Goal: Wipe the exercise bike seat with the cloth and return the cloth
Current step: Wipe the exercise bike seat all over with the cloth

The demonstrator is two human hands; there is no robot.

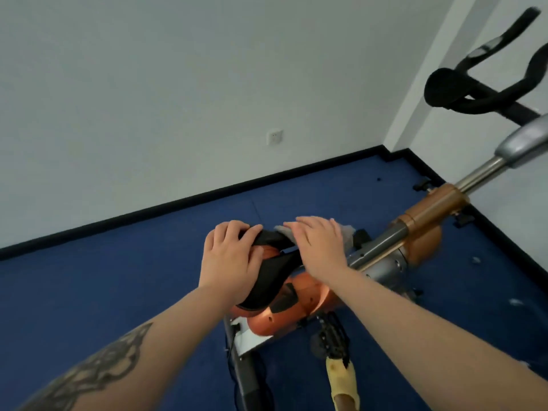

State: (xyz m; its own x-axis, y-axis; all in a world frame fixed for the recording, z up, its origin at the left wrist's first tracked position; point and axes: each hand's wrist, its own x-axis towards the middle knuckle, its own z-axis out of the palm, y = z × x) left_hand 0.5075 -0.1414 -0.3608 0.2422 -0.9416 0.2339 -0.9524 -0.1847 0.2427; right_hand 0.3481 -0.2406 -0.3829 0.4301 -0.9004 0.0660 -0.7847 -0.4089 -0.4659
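The seat [268, 269] sits at frame centre atop the orange bike [296, 310], a black saddle whose long axis runs from its broad end, low and near the person, up and away to a narrow nose between the two hands; the nose points away and a little right, toward the handlebars [474, 84]. The cloth [345, 232], pale and crumpled, lies over the nose end, mostly hidden under the right hand [320, 247]; that hand is spread flat and pressing, fingers together, palm down on the cloth rather than gripping it. The left hand [229, 256] is curled round the seat's left edge, steadying it. So the unwiped length of seat lies below and left of the right hand, toward the person; a stroke would likely be drawn back along the long axis. Blue floor [118, 292] lies around.
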